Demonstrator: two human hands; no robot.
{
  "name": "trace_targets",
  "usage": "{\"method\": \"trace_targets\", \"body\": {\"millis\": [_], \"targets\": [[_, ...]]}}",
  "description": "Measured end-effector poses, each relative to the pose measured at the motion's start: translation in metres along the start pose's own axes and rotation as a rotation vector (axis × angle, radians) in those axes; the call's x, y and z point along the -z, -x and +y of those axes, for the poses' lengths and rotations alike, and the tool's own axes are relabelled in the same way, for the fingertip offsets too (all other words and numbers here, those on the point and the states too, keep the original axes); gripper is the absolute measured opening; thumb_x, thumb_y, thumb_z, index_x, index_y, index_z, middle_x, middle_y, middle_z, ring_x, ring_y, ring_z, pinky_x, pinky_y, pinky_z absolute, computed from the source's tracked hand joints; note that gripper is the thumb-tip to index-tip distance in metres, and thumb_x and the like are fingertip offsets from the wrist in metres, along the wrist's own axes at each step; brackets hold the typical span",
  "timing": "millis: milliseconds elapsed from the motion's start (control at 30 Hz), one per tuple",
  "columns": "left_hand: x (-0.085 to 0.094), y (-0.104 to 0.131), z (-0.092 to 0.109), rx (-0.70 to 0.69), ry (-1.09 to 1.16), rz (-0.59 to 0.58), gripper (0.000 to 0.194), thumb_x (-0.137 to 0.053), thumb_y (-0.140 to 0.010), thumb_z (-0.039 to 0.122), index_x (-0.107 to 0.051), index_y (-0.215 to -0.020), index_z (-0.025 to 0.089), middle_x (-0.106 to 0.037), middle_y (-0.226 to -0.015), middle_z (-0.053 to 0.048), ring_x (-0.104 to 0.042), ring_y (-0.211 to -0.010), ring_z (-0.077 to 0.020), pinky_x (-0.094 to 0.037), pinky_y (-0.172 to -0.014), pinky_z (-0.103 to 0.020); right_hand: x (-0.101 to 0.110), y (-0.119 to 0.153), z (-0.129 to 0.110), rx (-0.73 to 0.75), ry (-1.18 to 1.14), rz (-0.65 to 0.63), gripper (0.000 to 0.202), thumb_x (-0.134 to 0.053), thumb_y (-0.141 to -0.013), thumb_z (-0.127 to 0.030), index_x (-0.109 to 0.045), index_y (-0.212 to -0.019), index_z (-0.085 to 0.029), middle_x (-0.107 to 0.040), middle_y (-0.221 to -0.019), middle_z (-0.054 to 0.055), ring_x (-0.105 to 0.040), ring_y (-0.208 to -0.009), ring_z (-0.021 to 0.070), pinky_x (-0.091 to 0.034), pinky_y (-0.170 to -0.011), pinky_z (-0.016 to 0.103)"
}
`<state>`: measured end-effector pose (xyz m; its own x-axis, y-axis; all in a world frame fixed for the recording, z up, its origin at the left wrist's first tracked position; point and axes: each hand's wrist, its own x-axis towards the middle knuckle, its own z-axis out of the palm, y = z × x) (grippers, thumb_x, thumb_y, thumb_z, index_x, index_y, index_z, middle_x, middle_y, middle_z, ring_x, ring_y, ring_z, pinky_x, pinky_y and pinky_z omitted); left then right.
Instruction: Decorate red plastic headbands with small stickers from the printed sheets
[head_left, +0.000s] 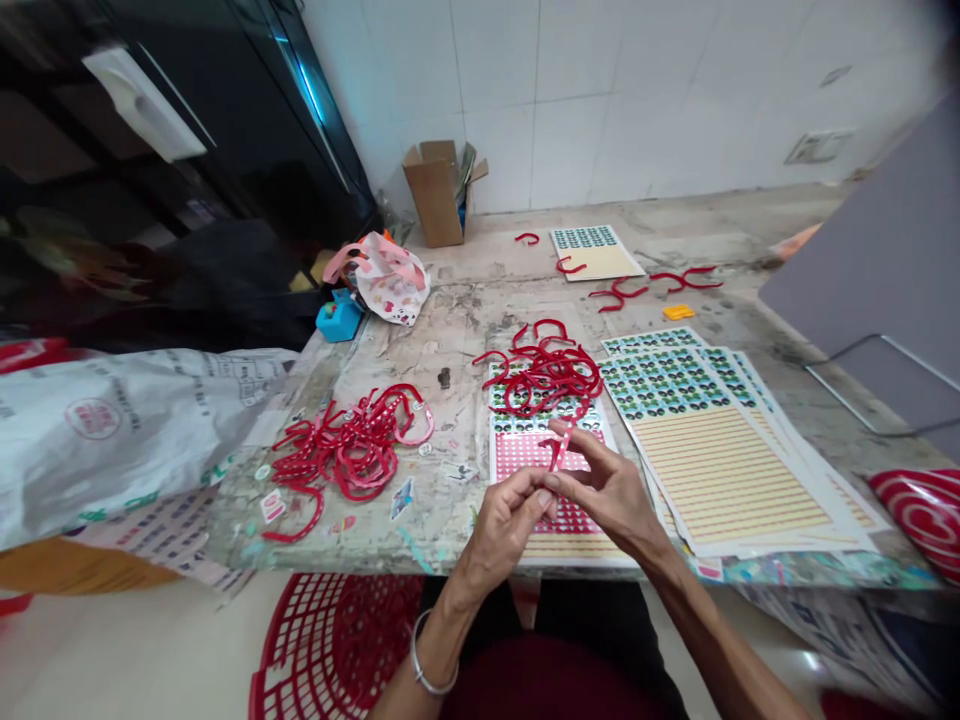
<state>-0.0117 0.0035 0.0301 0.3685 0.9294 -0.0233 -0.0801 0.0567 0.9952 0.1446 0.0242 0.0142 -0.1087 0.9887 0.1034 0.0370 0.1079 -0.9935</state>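
Note:
My left hand pinches the lower end of a curved red strip with white dots between thumb and fingers. My right hand meets it there, its thumb and fingers closed around the same strip. Just under both hands lies a sticker sheet with red-and-white dotted, picture and yellow striped bands; the hands hide part of it. A heap of plain red curved strips rests on the sheet's far end. To the left is a second pile of dotted red strips.
Fanned sticker sheets lie at the right, another sheet farther back. Loose red strips and a yellow piece are near them. A cardboard box, cloth bag and blue holder stand at the back left. Below is a red basket.

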Motion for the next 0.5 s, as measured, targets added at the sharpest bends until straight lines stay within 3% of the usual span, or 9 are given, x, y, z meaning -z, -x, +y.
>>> {"method": "trace_targets", "body": {"millis": [100, 267, 400, 500], "targets": [[0.001, 0.002, 0.001, 0.009, 0.005, -0.032, 0.020, -0.047, -0.088, 0.029, -0.060, -0.090, 0.014, -0.055, -0.073, -0.002, -0.049, -0.072, -0.0137, -0.038, -0.070, -0.024, 0.006, -0.001, -0.002, -0.031, 0.005, -0.073, 0.057, -0.069, -0.072, -0.029, -0.049, -0.126, -0.024, -0.047, -0.132, 0.008, -0.050, -0.115, 0.0233, -0.055, -0.086, 0.036], [0.002, 0.003, -0.001, 0.013, -0.033, -0.082, 0.025, -0.048, -0.087, 0.030, -0.062, -0.098, 0.014, -0.064, -0.084, -0.006, -0.057, -0.080, -0.0171, -0.043, -0.076, -0.026, 0.011, 0.003, -0.004, -0.034, 0.047, -0.131, 0.051, -0.068, -0.074, -0.028, -0.052, -0.122, -0.023, -0.057, -0.118, 0.009, -0.057, -0.107, 0.0222, -0.053, -0.088, 0.037], [0.000, 0.003, -0.006, 0.012, -0.158, 0.003, 0.025, -0.049, -0.085, 0.023, -0.061, -0.107, 0.016, -0.065, -0.096, -0.005, -0.057, -0.092, -0.0183, -0.042, -0.084, -0.027, 0.011, 0.005, -0.002, 0.052, 0.153, -0.104, 0.054, -0.070, -0.072, -0.029, -0.052, -0.122, -0.023, -0.057, -0.114, 0.008, -0.056, -0.108, 0.0217, -0.051, -0.091, 0.037], [-0.002, 0.002, -0.010, 0.045, -0.155, 0.024, 0.027, -0.048, -0.085, 0.021, -0.059, -0.110, 0.016, -0.064, -0.093, -0.005, -0.057, -0.087, -0.0172, -0.043, -0.081, -0.027, 0.010, 0.004, -0.001, 0.122, 0.273, -0.072, 0.052, -0.071, -0.071, -0.031, -0.055, -0.119, -0.021, -0.057, -0.111, 0.009, -0.057, -0.105, 0.0216, -0.053, -0.086, 0.035]]}}
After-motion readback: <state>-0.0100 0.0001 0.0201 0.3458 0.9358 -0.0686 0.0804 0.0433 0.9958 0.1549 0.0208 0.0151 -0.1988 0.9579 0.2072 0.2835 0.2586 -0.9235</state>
